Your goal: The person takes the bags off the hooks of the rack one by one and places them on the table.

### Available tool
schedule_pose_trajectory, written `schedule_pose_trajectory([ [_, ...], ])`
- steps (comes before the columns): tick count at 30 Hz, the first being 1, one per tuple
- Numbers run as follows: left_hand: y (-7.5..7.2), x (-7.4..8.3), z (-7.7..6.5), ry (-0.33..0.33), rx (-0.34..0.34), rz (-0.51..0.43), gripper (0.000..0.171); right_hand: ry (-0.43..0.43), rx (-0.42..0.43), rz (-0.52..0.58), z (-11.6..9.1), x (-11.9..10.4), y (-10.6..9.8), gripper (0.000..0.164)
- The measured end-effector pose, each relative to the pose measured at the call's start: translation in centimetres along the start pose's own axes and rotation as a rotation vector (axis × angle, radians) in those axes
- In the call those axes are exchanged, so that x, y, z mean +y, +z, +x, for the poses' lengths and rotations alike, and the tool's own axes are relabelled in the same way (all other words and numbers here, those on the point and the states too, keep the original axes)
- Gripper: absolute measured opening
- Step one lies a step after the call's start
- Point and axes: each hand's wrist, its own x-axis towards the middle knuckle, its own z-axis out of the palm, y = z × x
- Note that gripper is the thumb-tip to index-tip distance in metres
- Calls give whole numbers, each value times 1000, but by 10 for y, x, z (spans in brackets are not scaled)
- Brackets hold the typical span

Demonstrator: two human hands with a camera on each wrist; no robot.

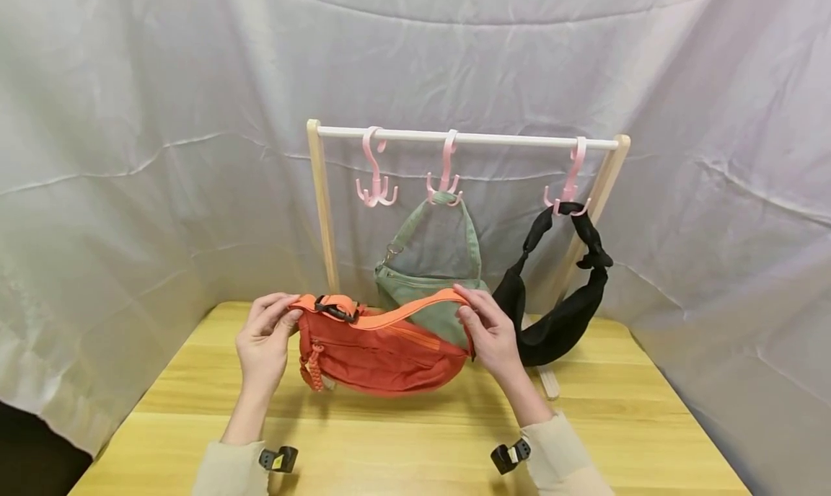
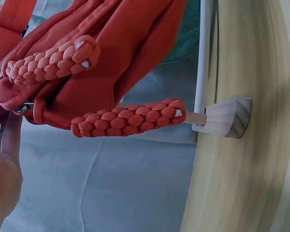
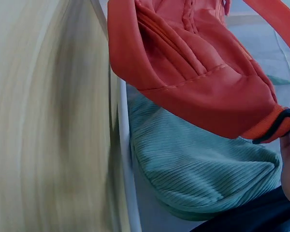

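Observation:
Both hands hold a red bag with an orange strap up off the table, in front of the rack. At its left end, near the black buckle, the left hand pinches the strap. The right hand pinches the strap's other end, by the bag's right corner. Braided red zipper pulls dangle from the bag in the left wrist view. Behind it a green corduroy bag hangs by its strap from the middle pink hook, partly hidden by the red bag.
A rack with a white bar and wooden legs stands on the wooden table. Its left pink hook carries nothing. From the right pink hook hangs a black bag. Grey cloth surrounds the table.

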Motion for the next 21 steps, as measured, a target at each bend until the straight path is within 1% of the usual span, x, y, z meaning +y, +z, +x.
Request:
schedule_pose_trajectory([
  [1, 0, 1, 1, -9, 12, -12, 22, 0, 0, 10, -1, 1, 0, 38],
  [5, 1, 3, 3, -34, 57, -7, 22, 0, -2, 62, -10, 6, 1, 39],
  [9, 1, 4, 0, -36, 74, 3, 21, 3, -23, 105, -24, 9, 4, 40],
  [15, 0, 4, -1, -6, 85, 24, 21, 45, -63, 134, -38, 16, 9, 42],
  [18, -1, 3, 0, 17, 90, 40, 20, 70, -101, 158, -44, 20, 12, 42],
  [21, 0, 2, 2, 39, 93, 24, 20, 102, -124, 182, -49, 23, 14, 43],
])
